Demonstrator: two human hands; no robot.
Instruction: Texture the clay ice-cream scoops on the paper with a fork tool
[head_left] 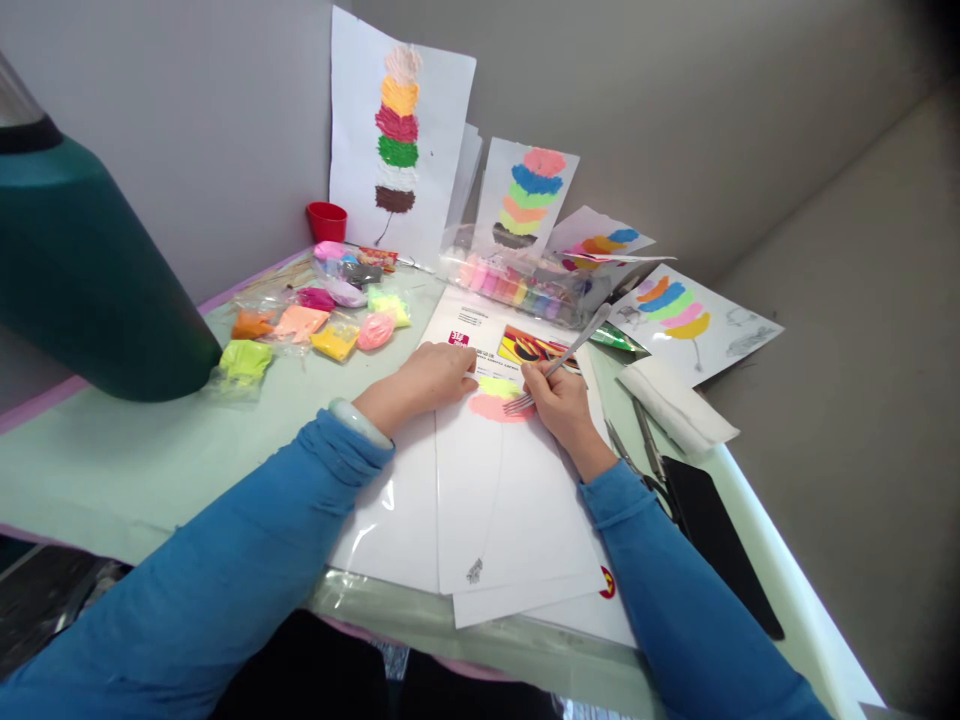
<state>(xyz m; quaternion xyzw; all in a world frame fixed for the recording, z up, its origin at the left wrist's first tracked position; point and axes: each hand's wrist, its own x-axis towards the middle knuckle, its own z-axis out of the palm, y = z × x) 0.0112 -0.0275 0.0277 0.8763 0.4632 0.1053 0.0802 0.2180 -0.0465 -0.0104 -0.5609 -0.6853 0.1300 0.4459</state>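
Observation:
My right hand (561, 402) is closed around a metal fork (559, 364), its tines pressed onto a pink clay patch (491, 408) on a white sheet of paper (506, 500). A yellow-green clay patch (499, 386) lies just above the pink one. My left hand (435, 378) rests flat on the paper's left edge, fingers stretched toward the clay, holding the sheet down. Both arms wear blue sleeves, and a pale bangle (360, 422) sits on the left wrist.
Bags of coloured clay (315, 325) lie at the back left by a red cup (327, 220). A clear tray of clay sticks (525, 285) and finished clay pictures (401, 130) stand behind. Scissors (637, 450), a dark phone (712, 530) and tissue (675, 405) lie right. A dark green cylinder (90, 280) looms left.

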